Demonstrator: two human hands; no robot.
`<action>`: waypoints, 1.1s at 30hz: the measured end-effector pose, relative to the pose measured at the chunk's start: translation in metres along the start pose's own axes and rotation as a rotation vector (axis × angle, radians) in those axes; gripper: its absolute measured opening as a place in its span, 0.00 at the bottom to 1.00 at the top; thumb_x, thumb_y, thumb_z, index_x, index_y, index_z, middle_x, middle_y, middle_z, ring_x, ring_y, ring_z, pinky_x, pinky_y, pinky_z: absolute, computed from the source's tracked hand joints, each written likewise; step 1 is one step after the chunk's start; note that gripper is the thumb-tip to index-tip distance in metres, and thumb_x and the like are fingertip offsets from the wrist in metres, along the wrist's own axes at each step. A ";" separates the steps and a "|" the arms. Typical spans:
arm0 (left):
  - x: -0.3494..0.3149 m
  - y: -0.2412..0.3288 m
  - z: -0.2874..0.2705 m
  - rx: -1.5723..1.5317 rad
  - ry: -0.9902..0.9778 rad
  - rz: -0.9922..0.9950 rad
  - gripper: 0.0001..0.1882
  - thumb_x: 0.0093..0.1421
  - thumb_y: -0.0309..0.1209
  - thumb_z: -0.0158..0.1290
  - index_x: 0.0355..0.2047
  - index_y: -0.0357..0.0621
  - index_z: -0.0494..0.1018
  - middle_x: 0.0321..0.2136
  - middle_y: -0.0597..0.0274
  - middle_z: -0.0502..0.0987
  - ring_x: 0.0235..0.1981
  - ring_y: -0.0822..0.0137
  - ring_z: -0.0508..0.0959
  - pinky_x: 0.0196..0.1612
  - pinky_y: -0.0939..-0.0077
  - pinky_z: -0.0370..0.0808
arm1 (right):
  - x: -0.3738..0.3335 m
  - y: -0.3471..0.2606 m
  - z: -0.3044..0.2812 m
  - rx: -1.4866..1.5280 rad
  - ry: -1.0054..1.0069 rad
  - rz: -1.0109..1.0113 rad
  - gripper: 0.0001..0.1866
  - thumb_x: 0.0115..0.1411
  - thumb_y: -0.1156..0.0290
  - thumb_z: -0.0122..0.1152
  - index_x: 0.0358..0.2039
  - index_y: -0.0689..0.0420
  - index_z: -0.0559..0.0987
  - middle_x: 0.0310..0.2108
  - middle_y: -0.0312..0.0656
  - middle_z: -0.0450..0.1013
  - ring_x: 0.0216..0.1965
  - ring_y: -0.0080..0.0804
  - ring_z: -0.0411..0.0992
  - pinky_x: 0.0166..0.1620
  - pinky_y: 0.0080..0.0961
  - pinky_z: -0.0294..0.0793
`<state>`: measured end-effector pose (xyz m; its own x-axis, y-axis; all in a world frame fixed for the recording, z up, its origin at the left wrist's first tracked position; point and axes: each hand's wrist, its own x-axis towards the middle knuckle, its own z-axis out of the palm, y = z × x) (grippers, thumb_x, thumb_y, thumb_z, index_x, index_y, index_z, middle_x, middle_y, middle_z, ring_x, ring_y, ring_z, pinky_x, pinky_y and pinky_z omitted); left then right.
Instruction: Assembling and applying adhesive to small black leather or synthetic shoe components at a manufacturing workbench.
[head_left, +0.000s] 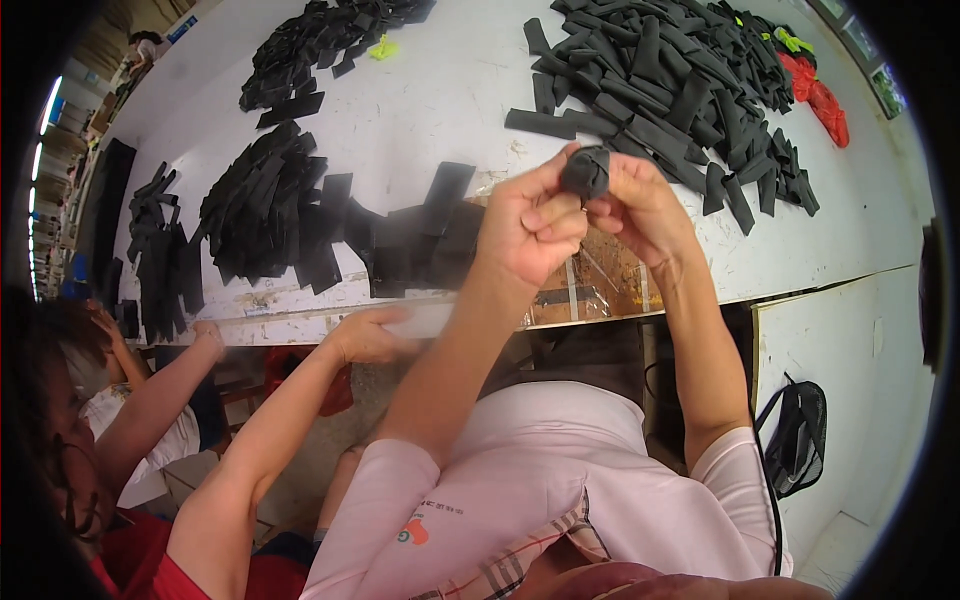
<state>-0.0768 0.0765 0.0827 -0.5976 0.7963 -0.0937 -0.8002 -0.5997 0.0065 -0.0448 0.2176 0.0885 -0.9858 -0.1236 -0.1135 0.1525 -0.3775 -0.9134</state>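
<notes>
By the closed left hand [540,218], the black fabric piece [587,173] is gripped at its left side; between both hands it is held, above the desk [440,110]; by the right hand [648,205], its right side is pinched.

On the table [450,110], at the far right, a pile of strips [660,80], with a bundle [825,112] beyond its right side. Across a bare stretch, at the far left, a second pile [310,45], with a small scrap [383,47] just right of it. Nearer on the left, a third pile [258,205], and farther left a fourth [163,255]. Right of the third, along the near edge, loose pieces [405,245], then a board patch [618,265] between the person's forearms. Between left hand [540,225] and right hand [642,200], above the table, a fabric piece [586,172]. Left of the person, a co-worker [235,480]; beyond, partly hidden, probably another person [120,352]. Right, below table level, a bag [797,440] against a panel [855,330].
</notes>
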 end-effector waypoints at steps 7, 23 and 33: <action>-0.018 -0.018 0.023 0.470 0.002 0.342 0.11 0.55 0.23 0.41 0.40 0.36 0.63 0.19 0.62 0.71 0.05 0.83 0.54 0.09 0.89 0.51 | 0.007 -0.015 0.002 0.007 -0.158 -0.109 0.11 0.51 0.63 0.54 0.20 0.57 0.70 0.16 0.29 0.61 0.17 0.12 0.56 0.19 0.07 0.53; -0.008 -0.002 -0.024 0.101 -0.099 0.169 0.08 0.56 0.24 0.40 0.37 0.40 0.65 0.24 0.60 0.71 0.06 0.83 0.54 0.10 0.90 0.50 | 0.014 0.017 -0.012 0.058 -0.171 0.026 0.12 0.50 0.62 0.56 0.19 0.56 0.69 0.15 0.28 0.61 0.17 0.13 0.56 0.19 0.10 0.55; -0.009 -0.003 -0.009 -0.290 -0.277 0.116 0.09 0.56 0.25 0.39 0.34 0.41 0.69 0.11 0.73 0.61 0.07 0.83 0.54 0.12 0.90 0.52 | 0.014 -0.024 0.016 -0.393 -0.121 -0.128 0.09 0.53 0.67 0.50 0.21 0.57 0.72 0.16 0.26 0.61 0.18 0.11 0.57 0.20 0.09 0.54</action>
<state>-0.0688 0.0700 0.0743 -0.7055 0.6898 0.1629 -0.7031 -0.6522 -0.2833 -0.0607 0.2106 0.1147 -0.9761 -0.2143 0.0363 -0.0323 -0.0219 -0.9992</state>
